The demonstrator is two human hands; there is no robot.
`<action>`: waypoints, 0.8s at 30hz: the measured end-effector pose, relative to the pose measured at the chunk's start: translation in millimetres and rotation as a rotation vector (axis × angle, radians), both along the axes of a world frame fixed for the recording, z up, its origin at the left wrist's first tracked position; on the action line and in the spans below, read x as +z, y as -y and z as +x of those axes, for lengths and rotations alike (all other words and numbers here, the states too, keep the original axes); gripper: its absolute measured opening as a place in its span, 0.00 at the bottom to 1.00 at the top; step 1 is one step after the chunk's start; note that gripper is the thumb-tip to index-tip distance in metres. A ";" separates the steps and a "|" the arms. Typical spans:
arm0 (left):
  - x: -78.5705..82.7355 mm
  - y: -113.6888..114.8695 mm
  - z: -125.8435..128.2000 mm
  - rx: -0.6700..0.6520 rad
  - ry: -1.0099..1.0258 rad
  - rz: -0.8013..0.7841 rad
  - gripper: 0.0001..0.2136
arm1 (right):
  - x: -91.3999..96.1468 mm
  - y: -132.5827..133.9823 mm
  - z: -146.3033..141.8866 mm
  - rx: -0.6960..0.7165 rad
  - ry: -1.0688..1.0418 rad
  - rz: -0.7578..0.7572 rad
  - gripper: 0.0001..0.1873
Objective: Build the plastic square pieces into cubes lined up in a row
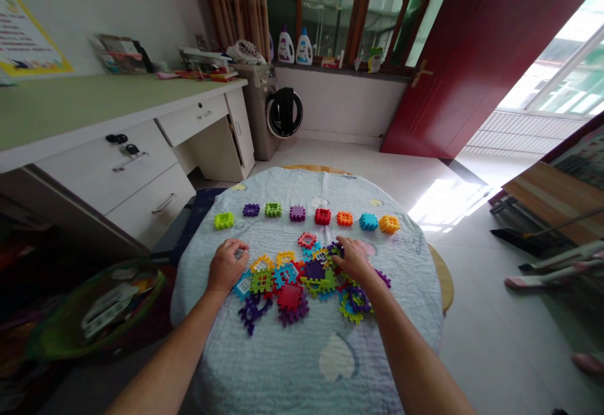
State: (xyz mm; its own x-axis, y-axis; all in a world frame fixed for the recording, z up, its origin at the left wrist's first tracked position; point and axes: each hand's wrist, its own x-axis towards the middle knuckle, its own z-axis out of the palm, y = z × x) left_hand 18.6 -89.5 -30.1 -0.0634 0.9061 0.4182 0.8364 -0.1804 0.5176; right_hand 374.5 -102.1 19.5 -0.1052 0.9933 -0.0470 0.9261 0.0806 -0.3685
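Note:
Flat interlocking plastic building pieces with notched edges lie in a loose pile (pixel 287 280) of several colours on the round table. My left hand (pixel 228 265) rests on the cloth at the pile's left side, its fingers loosely bent with a gap by the thumb and no piece visible in it. At the pile's upper right, my right hand (pixel 353 258) has its thumb and fingers around a dark purple building piece (pixel 335 249), partly hidden by them. A red square piece (pixel 289 297) lies on top near the front. Beyond the pile stands a row of assembled blocks, including a red block (pixel 323 216) and a blue block (pixel 369 222).
A pale blue cloth (pixel 283 371) covers the table. Left of it are a green basket (pixel 153 295) with things inside and a white desk (pixel 136 179). A washing machine (pixel 262 107) with its door open stands behind. A red door (pixel 438 56) is at the right.

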 end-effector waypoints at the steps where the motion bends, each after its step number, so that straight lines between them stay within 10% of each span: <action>1: 0.2 0.1 0.2 0.001 0.000 0.002 0.07 | -0.7 -0.1 -0.7 -0.003 -0.001 -0.003 0.29; 24: 4.1 1.0 1.2 0.008 -0.003 -0.035 0.07 | 4.8 27.0 -45.5 0.105 -0.213 0.082 0.06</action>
State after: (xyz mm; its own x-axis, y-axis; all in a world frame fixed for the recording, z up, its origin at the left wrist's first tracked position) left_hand 19.8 -90.4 -26.0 -0.0694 0.9196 0.3866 0.8394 -0.1555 0.5208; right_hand 329.0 -129.1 24.3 -0.2070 0.9760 0.0676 0.8131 0.2101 -0.5429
